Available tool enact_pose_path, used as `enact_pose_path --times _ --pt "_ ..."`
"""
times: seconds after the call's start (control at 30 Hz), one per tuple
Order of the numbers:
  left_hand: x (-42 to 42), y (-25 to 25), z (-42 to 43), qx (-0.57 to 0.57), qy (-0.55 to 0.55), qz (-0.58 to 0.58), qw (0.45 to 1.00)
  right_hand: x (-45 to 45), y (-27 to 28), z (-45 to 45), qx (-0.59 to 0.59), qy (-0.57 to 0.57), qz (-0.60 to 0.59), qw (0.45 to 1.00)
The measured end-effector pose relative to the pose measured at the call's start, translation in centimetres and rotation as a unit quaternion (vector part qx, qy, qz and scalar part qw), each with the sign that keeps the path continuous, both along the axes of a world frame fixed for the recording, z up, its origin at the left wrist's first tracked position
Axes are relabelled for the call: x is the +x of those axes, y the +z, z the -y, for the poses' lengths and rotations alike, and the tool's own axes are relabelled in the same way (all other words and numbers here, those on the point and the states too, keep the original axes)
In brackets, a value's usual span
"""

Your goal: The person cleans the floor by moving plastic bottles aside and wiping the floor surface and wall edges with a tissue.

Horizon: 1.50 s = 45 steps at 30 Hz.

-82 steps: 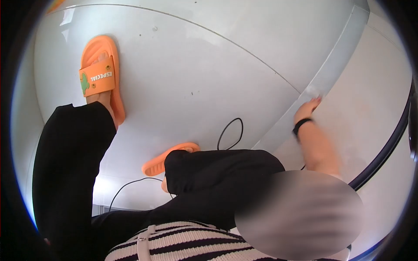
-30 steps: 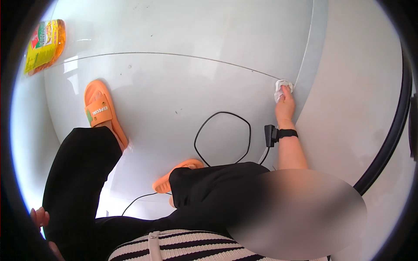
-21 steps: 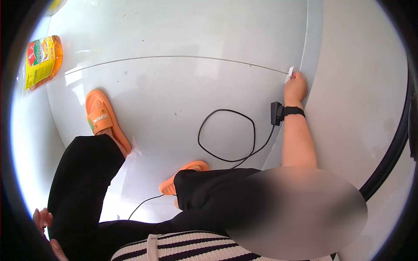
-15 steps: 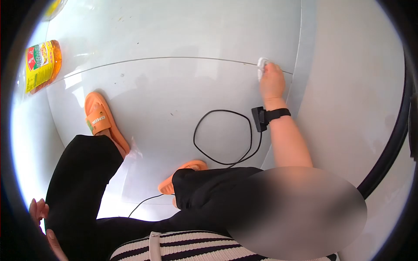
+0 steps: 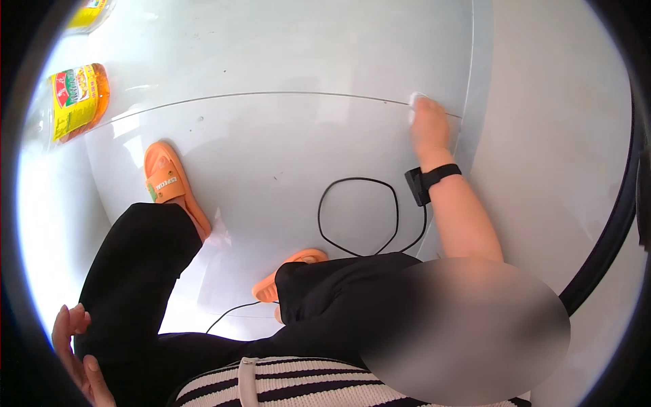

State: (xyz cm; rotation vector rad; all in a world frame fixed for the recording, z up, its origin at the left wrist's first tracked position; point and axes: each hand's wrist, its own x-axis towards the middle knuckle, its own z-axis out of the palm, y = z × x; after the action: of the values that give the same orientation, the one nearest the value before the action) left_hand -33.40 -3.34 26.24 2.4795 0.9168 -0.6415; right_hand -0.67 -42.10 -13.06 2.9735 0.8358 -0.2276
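While a white wipe is held between the closed fingers of the right hand, its edge is shown at the fingertips, over the floor by a seam and near the grey strip along the wall. Whether the floor is touched by it cannot be told, as the hand is blurred. The wrist is circled by a black strap, on which a box is mounted, and a cord is looped just beside. The left hand is held beside the left leg, its fingers loosely bent and the thumb set apart, so a fairly wide gap is formed; whether the trousers are touched cannot be told. Orange slippers are worn, the left one placed farther forward. Beyond it, at the left, a yellow-labelled bottle is seen, with a second bottle partly cut off above.
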Motion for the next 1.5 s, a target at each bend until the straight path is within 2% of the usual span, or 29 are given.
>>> enact_pose_path --times 0.1,0.17,0.27,0.33,0.47,0.57,0.67,0.73,0.8,0.87,0.93,0.97,1.17,1.2,1.3,1.33,1.37,1.47,1.5 --pt "0.9 0.0 0.8 0.000 -0.015 0.008 1.000 -1.8 -0.2 -5.7 0.117 0.111 -0.053 0.986" --pt "1.0 -0.2 1.8 0.043 -0.011 0.021 0.999 -3.3 1.0 -10.6 0.111 0.153 -0.148 0.971" --pt "1.6 0.4 3.4 0.039 0.000 0.038 0.999 -4.7 -0.1 -16.0 0.159 0.204 -0.163 0.952" --pt "0.7 1.6 3.4 0.054 -0.008 0.054 0.997 -4.9 0.1 -17.2 0.165 0.147 -0.164 0.961" --pt "-3.2 4.2 0.8 0.160 -0.030 0.079 0.983 -1.7 0.5 -9.9 0.148 0.042 -0.200 0.968" --pt "-6.6 5.9 -3.0 0.264 -0.049 0.067 0.961 1.5 1.3 -3.2 -0.014 0.017 -0.164 0.986" --pt "-10.0 6.5 -6.7 0.380 -0.084 0.039 0.920 2.5 2.3 2.7 -0.049 -0.012 -0.178 0.983" --pt "-11.7 6.3 -9.2 0.447 -0.101 0.016 0.889 2.4 1.8 0.9 -0.009 0.018 -0.156 0.987" --pt "-14.2 5.8 -11.6 0.506 -0.108 -0.011 0.856 2.2 1.7 -3.7 0.029 0.061 -0.136 0.988" --pt "-16.0 5.7 -14.2 0.562 -0.125 -0.040 0.817 0.8 1.1 -9.6 0.110 0.161 -0.171 0.966" --pt "-17.8 5.9 -16.7 0.608 -0.136 -0.062 0.779 -0.3 0.8 -15.2 0.135 0.232 -0.193 0.944" --pt "-20.3 5.9 -18.5 0.622 -0.135 -0.064 0.768 -1.7 2.8 -17.4 0.115 0.247 -0.184 0.944" --pt "-28.1 8.6 -25.5 0.704 -0.186 -0.113 0.676 -7.9 2.7 -31.6 0.165 0.311 -0.186 0.917" --pt "-30.4 9.2 -26.4 0.706 -0.176 -0.114 0.676 -9.1 2.9 -33.8 0.172 0.304 -0.177 0.920" --pt "-36.7 12.6 -28.8 0.699 -0.077 -0.309 0.640 -9.5 4.1 -34.8 0.179 0.282 -0.176 0.926" --pt "-38.1 11.4 -29.4 0.681 -0.094 -0.188 0.701 -9.4 3.9 -34.7 0.167 0.269 -0.185 0.930" --pt "-39.5 11.3 -29.4 0.684 -0.086 -0.194 0.698 -8.9 3.0 -33.4 0.162 0.260 -0.181 0.934" --pt "-36.2 11.1 -27.6 0.687 0.017 -0.410 0.599 -5.9 4.3 -24.0 0.205 0.178 -0.183 0.945" --pt "-35.7 10.4 -27.8 0.677 0.049 -0.470 0.564 -4.5 5.3 -20.6 0.137 0.084 -0.197 0.967"
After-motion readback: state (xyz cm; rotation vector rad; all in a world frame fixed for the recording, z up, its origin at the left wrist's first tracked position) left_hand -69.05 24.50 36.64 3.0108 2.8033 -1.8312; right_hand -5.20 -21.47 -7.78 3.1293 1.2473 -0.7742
